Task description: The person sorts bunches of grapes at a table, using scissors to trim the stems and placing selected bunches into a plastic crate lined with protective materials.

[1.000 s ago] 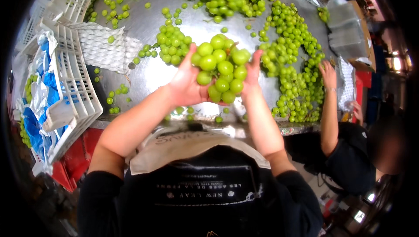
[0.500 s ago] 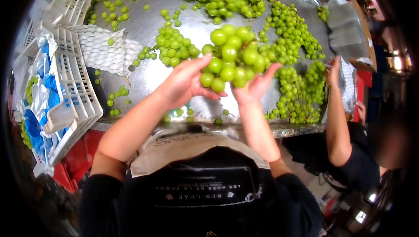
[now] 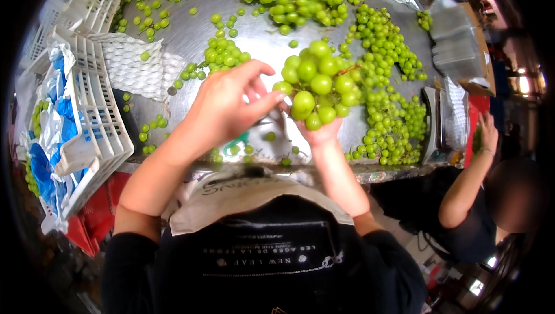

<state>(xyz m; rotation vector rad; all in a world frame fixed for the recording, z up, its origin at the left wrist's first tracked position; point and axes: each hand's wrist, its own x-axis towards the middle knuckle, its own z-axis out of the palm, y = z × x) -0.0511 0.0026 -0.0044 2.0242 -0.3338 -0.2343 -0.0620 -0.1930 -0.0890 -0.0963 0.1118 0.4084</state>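
A bunch of green grapes (image 3: pixel 321 83) rests in my right hand (image 3: pixel 321 132), which cups it from below above the metal table. The grapes hide most of that hand's fingers. At the bunch's left side is my left hand (image 3: pixel 228 103), fingers bent and apart with nothing visible between them. Its thumb tip comes close to the lowest left grapes; whether it touches them I cannot tell. Behind the left hand lies a smaller cluster of grapes (image 3: pixel 224 54). More bunches (image 3: pixel 384 42) spread over the right side of the table, and others (image 3: pixel 300 6) lie toward the far side.
White plastic crates (image 3: pixel 98 117) line the left, the near one holding blue and white wrapping. White foam netting (image 3: pixel 136 62) lies beside it among loose grapes. On the right stand clear plastic containers (image 3: pixel 459 42) and a scale-like tray (image 3: pixel 430 123). A co-worker's hand (image 3: pixel 489 132) is beyond them.
My left hand has come off the bunch toward the left, its fingers curling. The bunch has turned slightly and shifted right in my right hand. The co-worker's raised hand has moved right, away from the table.
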